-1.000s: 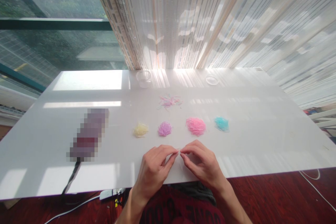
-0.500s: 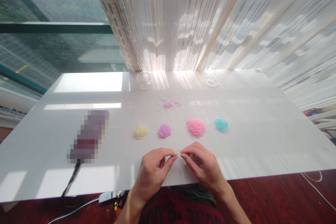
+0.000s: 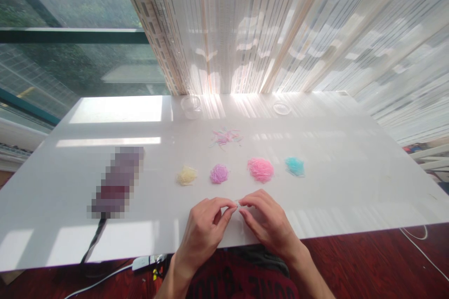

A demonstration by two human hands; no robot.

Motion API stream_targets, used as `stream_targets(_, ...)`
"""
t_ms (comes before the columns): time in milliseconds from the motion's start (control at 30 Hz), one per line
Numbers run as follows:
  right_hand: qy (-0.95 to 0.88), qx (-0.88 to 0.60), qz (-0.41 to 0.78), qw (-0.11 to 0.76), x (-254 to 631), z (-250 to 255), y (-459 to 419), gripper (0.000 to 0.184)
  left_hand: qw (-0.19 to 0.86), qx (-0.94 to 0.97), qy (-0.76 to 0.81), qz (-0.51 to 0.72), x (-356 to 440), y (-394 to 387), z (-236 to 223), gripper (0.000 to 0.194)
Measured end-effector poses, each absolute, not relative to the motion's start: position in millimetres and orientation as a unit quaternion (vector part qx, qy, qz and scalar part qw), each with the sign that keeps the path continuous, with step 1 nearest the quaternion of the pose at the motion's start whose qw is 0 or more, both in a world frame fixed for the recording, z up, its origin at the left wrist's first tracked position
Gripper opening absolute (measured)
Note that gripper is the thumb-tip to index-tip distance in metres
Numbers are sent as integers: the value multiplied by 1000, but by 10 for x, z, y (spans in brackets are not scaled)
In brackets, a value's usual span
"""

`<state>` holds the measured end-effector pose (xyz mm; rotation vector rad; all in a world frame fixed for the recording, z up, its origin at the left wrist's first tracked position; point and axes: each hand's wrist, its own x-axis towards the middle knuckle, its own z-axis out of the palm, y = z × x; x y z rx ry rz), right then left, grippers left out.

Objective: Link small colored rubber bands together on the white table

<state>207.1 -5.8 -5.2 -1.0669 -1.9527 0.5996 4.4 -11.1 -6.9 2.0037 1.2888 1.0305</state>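
Observation:
My left hand [image 3: 205,230] and my right hand [image 3: 268,222] meet fingertip to fingertip above the near edge of the white table [image 3: 351,173]. Both pinch something tiny and pale between thumb and forefinger; I cannot make it out. Beyond the hands lie sorted heaps of thin plastic strands: a yellow pile [image 3: 186,175], a purple pile [image 3: 219,174], a pink pile [image 3: 260,169] and a teal pile [image 3: 294,166]. Farther back is a loose scatter of mixed strands [image 3: 225,137].
A blurred dark object [image 3: 117,181] with a cable lies at the left of the table. Two clear round dishes, one [image 3: 191,103] at the back middle and one [image 3: 282,108] to the right, stand near the striped curtain. A window is at the left.
The hands stay pinched together at the table's near edge and have barely shifted. The piles are unmoved.

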Motion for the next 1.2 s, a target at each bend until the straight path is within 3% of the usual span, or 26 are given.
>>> stream_targets(1200,-760,-455,213,412,2072,49,-87,12,254,754,478,373,54,-90,-52,16)
